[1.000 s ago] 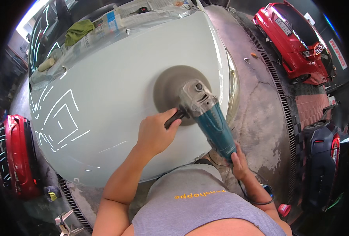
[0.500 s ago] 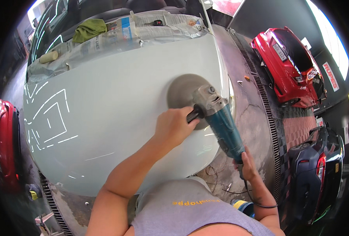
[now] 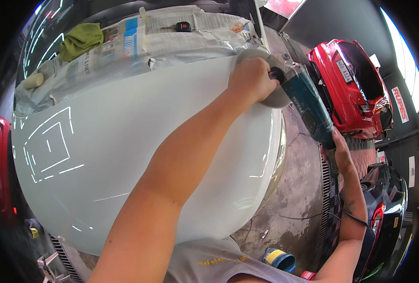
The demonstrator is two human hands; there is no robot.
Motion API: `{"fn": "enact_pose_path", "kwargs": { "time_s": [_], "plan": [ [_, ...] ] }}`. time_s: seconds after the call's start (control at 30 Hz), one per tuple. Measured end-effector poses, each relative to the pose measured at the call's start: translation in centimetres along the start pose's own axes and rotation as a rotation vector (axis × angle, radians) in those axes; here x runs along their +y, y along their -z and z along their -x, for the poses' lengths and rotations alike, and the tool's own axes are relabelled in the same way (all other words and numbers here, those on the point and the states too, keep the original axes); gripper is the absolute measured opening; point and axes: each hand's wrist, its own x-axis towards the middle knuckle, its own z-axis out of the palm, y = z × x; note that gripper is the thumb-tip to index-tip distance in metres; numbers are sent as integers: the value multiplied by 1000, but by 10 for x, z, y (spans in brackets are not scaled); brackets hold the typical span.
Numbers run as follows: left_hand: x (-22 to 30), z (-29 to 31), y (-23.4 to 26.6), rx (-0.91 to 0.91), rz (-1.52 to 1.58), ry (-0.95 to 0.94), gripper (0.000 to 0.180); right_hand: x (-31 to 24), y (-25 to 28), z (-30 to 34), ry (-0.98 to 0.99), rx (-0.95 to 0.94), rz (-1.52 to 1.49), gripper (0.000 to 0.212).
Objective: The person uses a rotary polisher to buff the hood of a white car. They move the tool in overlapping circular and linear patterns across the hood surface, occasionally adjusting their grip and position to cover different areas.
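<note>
A teal rotary polisher point(image 3: 309, 106) with a silver head lies across the far right corner of a pale, glossy car hood point(image 3: 124, 151). My left hand point(image 3: 252, 81) is wrapped round its black side handle, above the round grey-brown pad point(image 3: 276, 98). Farther down, my right hand point(image 3: 342, 150) grips the rear end of the body, where the black cord trails past my forearm. Most of the pad's far part shows behind my left fist. The pad overlaps the hood's right edge, close to the silver-edged newspaper covering point(image 3: 171, 45); whether it touches the covering, I cannot tell.
On the newspaper lie a green cloth point(image 3: 81, 40), a black car key point(image 3: 183, 27) and a beige cylinder point(image 3: 33, 81). A blue bucket point(image 3: 279, 260) stands on the floor near my body. Right of a floor drain are a red car point(image 3: 346, 89) and a dark car point(image 3: 384, 217).
Both hands have carried the polisher away from me and to the right, from the hood's middle right to its far right corner. My left arm now stretches farther out.
</note>
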Motion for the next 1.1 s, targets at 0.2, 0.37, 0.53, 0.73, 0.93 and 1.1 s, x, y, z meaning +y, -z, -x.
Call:
{"fn": "enact_pose_path", "kwargs": {
  "time_s": [0.2, 0.37, 0.53, 0.73, 0.93, 1.1],
  "plan": [
    [2, -10, 1, -55, 0, 45, 34, 0, 5, -6, -4, -5, 17, 54],
    [16, 58, 6, -65, 16, 36, 29, 46, -3, 62, -102, -2, -31, 80],
    [22, 113, 21, -151, 54, 2, 29, 61, -41, 116, -11, 9, 151, 71],
    [31, 191, 33, -122, 61, -12, 28, 86, -64, 176, -40, -39, 83, 77],
    [26, 187, 41, -105, 42, 10, 25, 71, -78, 163, -22, -40, 68, 72],
    [6, 93, 22, 21, -27, -43, 30, 48, -47, 72, 32, 0, 137, 55]
  ]
}}
